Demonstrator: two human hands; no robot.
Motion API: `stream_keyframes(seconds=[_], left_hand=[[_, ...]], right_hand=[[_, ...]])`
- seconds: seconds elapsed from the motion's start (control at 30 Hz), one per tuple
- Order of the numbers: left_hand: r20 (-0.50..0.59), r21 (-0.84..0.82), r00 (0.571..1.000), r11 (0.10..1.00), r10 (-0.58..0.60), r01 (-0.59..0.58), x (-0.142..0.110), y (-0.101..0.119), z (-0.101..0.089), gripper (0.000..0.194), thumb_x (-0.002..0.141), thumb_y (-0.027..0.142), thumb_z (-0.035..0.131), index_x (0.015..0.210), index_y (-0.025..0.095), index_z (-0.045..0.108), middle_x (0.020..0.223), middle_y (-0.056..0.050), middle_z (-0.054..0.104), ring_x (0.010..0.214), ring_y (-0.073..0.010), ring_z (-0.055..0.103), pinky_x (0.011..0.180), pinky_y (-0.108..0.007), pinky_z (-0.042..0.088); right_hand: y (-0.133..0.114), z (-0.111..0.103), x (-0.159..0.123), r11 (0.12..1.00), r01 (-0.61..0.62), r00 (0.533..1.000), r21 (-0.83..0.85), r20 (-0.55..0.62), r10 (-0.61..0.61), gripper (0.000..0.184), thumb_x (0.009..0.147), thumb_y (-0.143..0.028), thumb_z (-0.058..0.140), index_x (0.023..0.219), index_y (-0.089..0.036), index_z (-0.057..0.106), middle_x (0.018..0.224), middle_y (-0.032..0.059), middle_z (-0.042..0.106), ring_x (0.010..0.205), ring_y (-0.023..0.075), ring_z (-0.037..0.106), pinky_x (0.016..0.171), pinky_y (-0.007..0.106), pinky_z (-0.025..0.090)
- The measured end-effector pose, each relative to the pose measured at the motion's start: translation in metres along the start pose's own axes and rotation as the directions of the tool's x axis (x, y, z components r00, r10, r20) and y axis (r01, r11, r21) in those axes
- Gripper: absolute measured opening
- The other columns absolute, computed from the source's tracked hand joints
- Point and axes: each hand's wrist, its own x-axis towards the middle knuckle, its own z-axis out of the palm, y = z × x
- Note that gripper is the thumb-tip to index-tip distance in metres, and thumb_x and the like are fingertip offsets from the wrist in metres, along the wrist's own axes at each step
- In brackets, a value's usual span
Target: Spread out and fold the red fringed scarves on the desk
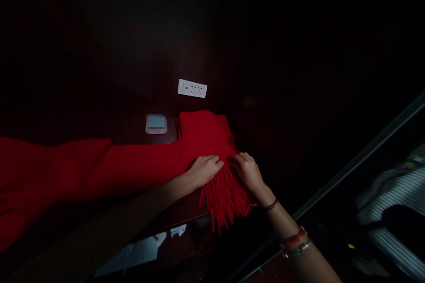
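Observation:
A long red scarf [142, 166] stretches across a dark wooden surface, its right end folded into a wider pile. Loose fringe [226, 196] hangs from that end over the front edge. My left hand [205, 170], with a ring on one finger, is closed on the scarf just above the fringe. Close by on the right, my right hand [247, 169] has its fingers curled in at the fringe's side edge; its fingertips are partly hidden in shadow. Bracelets circle my right wrist and forearm.
A white socket panel [192, 89] is on the dark wall behind the scarf. A small blurred box [156, 124] lies left of the pile. Below the edge are pale papers [133, 254]. Striped fabric [398, 212] shows at far right, beyond a metal-edged strip [358, 154].

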Motion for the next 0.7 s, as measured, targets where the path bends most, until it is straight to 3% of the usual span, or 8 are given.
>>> stream_keyframes(seconds=[0.1, 0.33, 0.7], left_hand=[[0.008, -0.004, 1.000, 1.000, 0.007, -0.007, -0.002, -0.002, 0.002, 0.014, 0.079, 0.010, 0.043, 0.086, 0.016, 0.052, 0.083, -0.005, 0.057, 0.076, -0.0181, 0.056, 0.063, -0.028, 0.045], [-0.003, -0.029, 1.000, 1.000, -0.002, 0.002, -0.005, -0.003, 0.003, 0.014, 0.077, 0.010, 0.045, 0.089, 0.014, 0.051, 0.088, -0.008, 0.057, 0.082, -0.0188, 0.055, 0.067, -0.029, 0.045], [-0.024, -0.068, 1.000, 0.998, -0.018, 0.017, -0.005, -0.002, 0.004, 0.017, 0.083, 0.015, 0.036, 0.087, 0.014, 0.053, 0.084, -0.009, 0.057, 0.080, -0.0194, 0.054, 0.065, -0.030, 0.045]], right_hand=[[0.002, 0.000, -0.002, 1.000, -0.029, 1.000, -0.003, 0.007, 0.029, 0.016, 0.080, -0.021, 0.046, 0.084, -0.019, 0.061, 0.076, 0.0030, 0.060, 0.074, 0.0152, 0.048, 0.069, 0.025, 0.033], [0.009, 0.006, -0.005, 0.994, -0.113, 0.994, -0.013, 0.002, 0.113, 0.017, 0.079, -0.018, 0.046, 0.085, -0.019, 0.062, 0.079, 0.0038, 0.060, 0.078, 0.0157, 0.049, 0.068, 0.025, 0.033], [0.023, 0.006, -0.003, 0.974, -0.186, 0.979, -0.127, 0.060, 0.195, 0.020, 0.078, -0.013, 0.045, 0.083, -0.018, 0.063, 0.078, 0.0056, 0.061, 0.077, 0.0158, 0.050, 0.068, 0.025, 0.035]])
